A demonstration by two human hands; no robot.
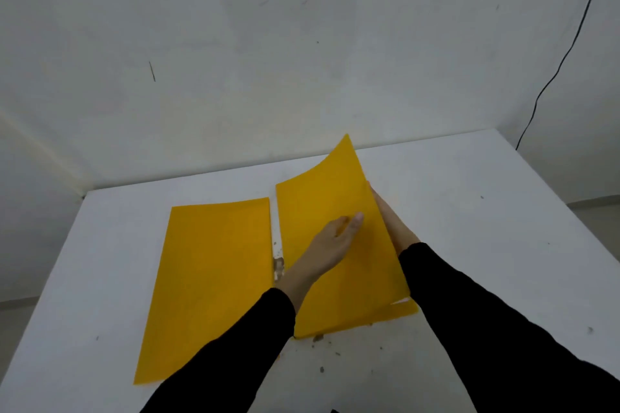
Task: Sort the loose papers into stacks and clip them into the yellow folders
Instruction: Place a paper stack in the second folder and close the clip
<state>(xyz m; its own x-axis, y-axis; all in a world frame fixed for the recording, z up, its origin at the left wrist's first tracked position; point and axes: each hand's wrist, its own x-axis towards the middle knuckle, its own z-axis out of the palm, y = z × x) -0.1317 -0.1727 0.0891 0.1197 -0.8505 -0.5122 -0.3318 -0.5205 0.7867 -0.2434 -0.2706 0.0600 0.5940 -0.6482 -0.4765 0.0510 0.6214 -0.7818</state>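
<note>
A yellow folder lies open on the white table [469, 211]. Its left cover [208, 278] rests flat, joined by a worn white spine strip [277, 238] to the right side. On the right a yellow cover [322, 198] curls upward at its far corner. My left hand [332, 241] lies flat on this cover, fingers together. My right hand [391, 221] grips the cover's right edge from behind, mostly hidden by it. A sliver of white paper [401, 301] peeks out under the cover at the lower right.
Small dark specks and scraps [318, 339] lie on the table in front of the folder. A black cable [567, 54] hangs down the white wall at the right. The table's far edge meets the wall just behind the folder.
</note>
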